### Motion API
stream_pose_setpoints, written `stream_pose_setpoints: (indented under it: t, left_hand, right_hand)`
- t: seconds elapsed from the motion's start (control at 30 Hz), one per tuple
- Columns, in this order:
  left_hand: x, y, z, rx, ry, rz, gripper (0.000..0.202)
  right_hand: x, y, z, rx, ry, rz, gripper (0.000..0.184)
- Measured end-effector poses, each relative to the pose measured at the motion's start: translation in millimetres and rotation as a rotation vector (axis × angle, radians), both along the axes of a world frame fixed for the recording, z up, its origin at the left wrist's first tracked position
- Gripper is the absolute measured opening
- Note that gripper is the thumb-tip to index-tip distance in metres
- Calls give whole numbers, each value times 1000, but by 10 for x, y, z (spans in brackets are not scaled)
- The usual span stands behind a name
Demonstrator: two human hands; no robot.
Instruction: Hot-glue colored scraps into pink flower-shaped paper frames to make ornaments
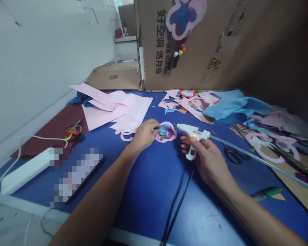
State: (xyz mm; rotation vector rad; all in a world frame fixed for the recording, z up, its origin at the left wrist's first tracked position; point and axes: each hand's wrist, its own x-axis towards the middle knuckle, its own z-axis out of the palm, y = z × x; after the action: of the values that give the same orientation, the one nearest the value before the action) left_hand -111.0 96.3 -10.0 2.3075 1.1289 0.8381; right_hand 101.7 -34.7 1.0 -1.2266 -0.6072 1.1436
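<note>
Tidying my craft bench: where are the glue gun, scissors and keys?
Glue gun [192, 131], head view, on its white body.
Scissors [232, 155], head view, on a black handle loop.
Keys [74, 131], head view, on the red fob.

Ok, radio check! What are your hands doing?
Left hand on pink cut-out. Right hand gripping white glue gun. Black scissors nearby, not blocking.

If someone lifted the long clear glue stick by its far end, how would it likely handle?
The long clear glue stick is a thin translucent rod, so it is probably light and may sag slightly. Looking round, it could roll, though its near end, apparently in the white glue gun, would likely restrain it.
</note>
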Motion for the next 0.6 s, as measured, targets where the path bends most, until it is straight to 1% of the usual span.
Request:
stream_pose_setpoints:
  t: [0.17,0.27,0.37,0.47,0.6]
  left_hand:
    - [-47,0,-41,43,123,-10,28]
    - [-28,-20,-68,100,123,-10,31]
    - [13,-45,-115,150,83,-69,41]
    - [45,-62,-158,139,112,-131,49]
    - [87,-77,-157,129,150,-185,49]
  right_hand:
    - [-10,-3,16,-10,28,1,53]
    - [-11,-5,13,-8,46,-14,53]
    - [-3,-11,-5,7,51,-22,50]
    - [10,-21,-23,22,44,-11,48]
    - [22,-33,-12,9,60,-18,49]
